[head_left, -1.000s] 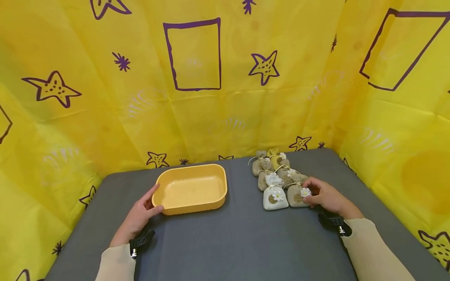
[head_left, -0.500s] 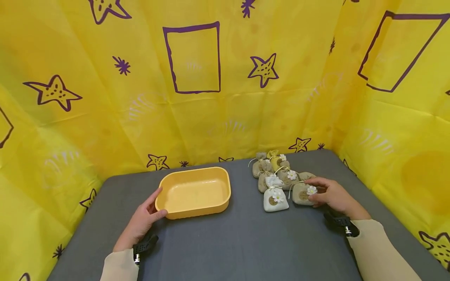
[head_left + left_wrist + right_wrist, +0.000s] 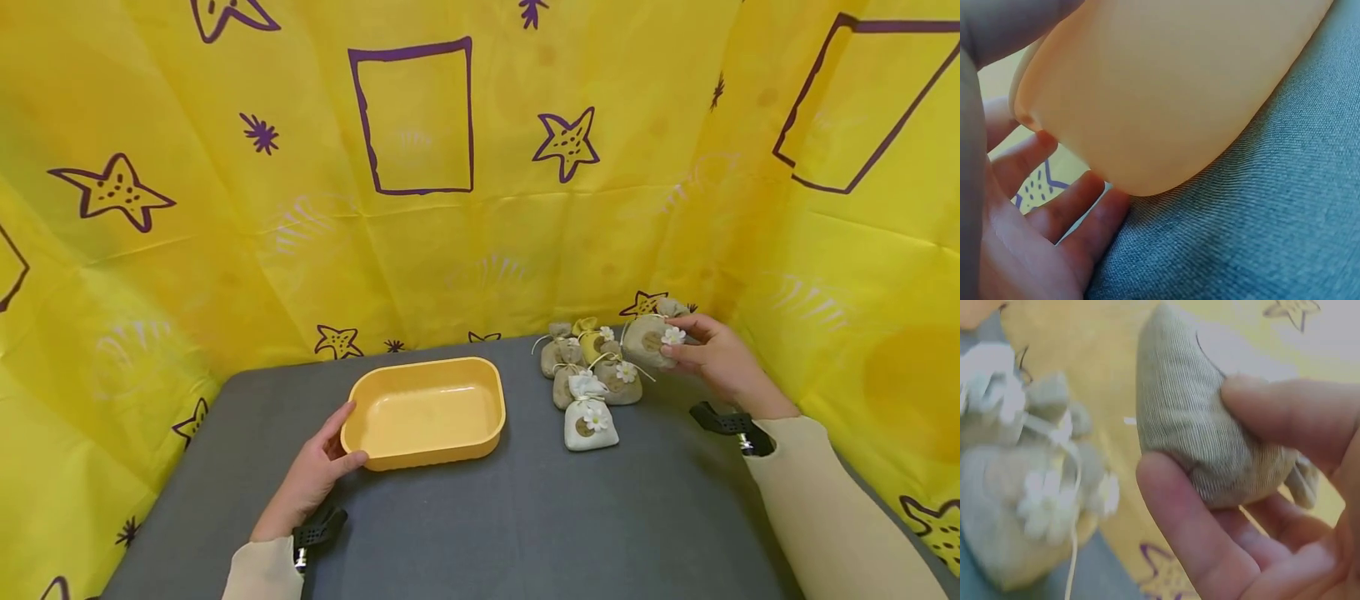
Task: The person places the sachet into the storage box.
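My right hand [image 3: 718, 360] holds a greyish-beige drawstring sachet [image 3: 647, 340] with a white flower, lifted above the table. In the right wrist view, thumb and fingers pinch this sachet [image 3: 1185, 412] from both sides. My left hand [image 3: 311, 475] grips the left end of a shallow orange-yellow plastic tub [image 3: 429, 454], thumb at the front and fingers at the far side. The left wrist view has the fingers against the wall of the tub [image 3: 1147, 106], which stands on the cloth. A white sachet [image 3: 588, 423] stands nearest in the cluster.
Several beige sachets [image 3: 619, 388] and a yellow one [image 3: 587, 335] lie close together left of my right hand. Grey cloth [image 3: 510, 525] covers the table. A yellow curtain [image 3: 420, 275] with purple stars rises along the back and sides.
My right hand has lifted the beige sachet off the table, up and away from the cluster. The left hand has slid the tub a little to the right.
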{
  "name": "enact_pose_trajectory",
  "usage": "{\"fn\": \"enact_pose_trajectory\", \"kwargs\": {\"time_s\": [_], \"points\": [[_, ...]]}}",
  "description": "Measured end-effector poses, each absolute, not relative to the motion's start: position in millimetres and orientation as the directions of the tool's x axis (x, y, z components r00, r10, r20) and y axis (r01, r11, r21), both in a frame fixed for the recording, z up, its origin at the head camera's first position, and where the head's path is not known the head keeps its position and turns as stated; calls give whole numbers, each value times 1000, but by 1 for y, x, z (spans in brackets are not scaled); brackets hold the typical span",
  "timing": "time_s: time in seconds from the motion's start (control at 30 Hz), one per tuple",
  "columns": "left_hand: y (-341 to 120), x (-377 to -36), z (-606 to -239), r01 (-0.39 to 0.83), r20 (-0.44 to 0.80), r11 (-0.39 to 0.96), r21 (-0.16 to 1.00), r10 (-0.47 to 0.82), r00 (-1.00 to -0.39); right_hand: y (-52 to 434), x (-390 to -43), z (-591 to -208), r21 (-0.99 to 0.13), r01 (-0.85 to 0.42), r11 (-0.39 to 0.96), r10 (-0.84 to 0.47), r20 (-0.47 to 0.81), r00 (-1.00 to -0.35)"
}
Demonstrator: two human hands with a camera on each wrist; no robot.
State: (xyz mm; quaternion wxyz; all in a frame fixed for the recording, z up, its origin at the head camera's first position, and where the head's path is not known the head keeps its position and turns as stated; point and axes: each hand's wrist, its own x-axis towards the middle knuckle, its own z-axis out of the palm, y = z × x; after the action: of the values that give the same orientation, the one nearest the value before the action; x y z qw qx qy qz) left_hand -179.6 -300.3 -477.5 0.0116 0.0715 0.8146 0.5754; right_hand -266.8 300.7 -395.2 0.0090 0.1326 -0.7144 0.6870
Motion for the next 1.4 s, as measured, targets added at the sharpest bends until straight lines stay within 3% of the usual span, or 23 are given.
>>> {"fn": "enact_pose_trajectory", "kwargs": {"time_s": [0.23, 0.47, 1.0, 1.4], "points": [[-299, -181, -479, 107, 72, 309, 945, 121, -990, 262, -281, -367, -973, -149, 174, -166, 120, -979], [-299, -181, -480, 107, 72, 307, 946, 124, -990, 207, -292, -362, -965, -140, 224, -198, 96, -976], [-300, -177, -479, 99, 64, 328, 939, 117, -991, 53, -287, -389, -968, -115, 224, -354, 29, -935], [-302, -183, -481, 108, 72, 281, 954, 133, -988, -17, -284, -415, -854, -209, 478, -390, 7, -921]]}}
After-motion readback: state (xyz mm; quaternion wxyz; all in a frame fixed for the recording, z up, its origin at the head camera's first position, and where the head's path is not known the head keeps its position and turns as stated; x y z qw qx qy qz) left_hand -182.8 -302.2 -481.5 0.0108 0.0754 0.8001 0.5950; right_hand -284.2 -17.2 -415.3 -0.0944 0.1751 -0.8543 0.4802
